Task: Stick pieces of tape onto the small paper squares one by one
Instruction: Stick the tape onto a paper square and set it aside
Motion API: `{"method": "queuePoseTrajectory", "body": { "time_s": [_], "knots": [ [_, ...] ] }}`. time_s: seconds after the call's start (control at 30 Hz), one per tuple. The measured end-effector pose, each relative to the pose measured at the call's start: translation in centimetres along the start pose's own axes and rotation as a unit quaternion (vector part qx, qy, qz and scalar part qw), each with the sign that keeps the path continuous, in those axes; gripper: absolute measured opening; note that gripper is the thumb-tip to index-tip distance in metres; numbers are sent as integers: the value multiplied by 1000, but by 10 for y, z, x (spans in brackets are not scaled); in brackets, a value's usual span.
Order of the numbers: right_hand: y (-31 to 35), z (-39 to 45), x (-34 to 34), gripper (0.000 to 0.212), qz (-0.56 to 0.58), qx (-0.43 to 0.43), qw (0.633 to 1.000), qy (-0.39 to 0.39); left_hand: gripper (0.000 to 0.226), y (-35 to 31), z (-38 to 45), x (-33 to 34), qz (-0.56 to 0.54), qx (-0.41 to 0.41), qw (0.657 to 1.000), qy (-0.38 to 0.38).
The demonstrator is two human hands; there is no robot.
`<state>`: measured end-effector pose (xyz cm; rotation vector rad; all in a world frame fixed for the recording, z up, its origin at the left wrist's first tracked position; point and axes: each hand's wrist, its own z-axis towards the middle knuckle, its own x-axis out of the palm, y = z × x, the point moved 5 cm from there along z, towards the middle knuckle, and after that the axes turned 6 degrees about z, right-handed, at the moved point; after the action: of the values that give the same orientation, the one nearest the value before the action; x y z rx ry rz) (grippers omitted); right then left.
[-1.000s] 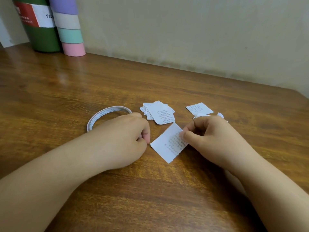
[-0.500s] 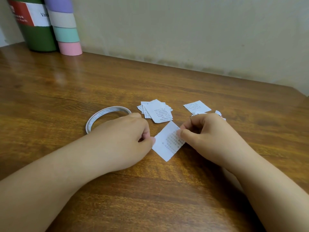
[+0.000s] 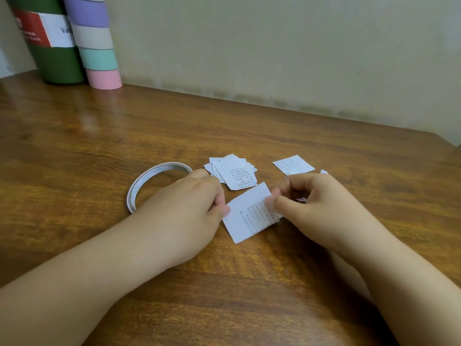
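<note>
The left hand (image 3: 184, 211) and the right hand (image 3: 316, 208) are meeting over a small white paper square printed with fine text (image 3: 249, 216), which is lying tilted on the brown wooden table (image 3: 249, 295) between them. The left hand's fingers are curling inward, its fingertips touching the square's left edge; whether they are pinching the paper cannot be told. The right hand is pinching the square's upper right corner between thumb and curled forefinger. Just behind the left knuckles a thin white ring of tape roll (image 3: 149, 181) is lying flat, partly hidden by the hand. Beyond the held square, a loose pile of similar printed paper squares (image 3: 234, 173) is overlapping, and just beyond the right hand a single printed square (image 3: 293, 164) is lying apart. Far beyond the left hand, against the pale wall (image 3: 274, 46), a dark green cylinder with a red and white label (image 3: 50, 46) is standing beside a stack of purple, beige, mint and pink rolls (image 3: 97, 46).
</note>
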<state>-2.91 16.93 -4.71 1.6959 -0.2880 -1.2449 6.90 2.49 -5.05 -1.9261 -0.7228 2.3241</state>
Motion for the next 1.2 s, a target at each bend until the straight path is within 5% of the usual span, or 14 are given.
{"method": "queuePoseTrajectory", "body": {
  "time_s": [0.27,0.67,1.2],
  "knots": [
    [11,-4,-8,16,218,-60,974,-10,16,2,-1,-16,-149,-11,986,-71],
    [25,-10,-13,18,279,-112,953,-36,16,3,1,-17,-364,24,929,-64],
    [25,-11,-13,18,289,-98,951,-55,13,6,2,-16,-359,24,930,-76]
  ]
}}
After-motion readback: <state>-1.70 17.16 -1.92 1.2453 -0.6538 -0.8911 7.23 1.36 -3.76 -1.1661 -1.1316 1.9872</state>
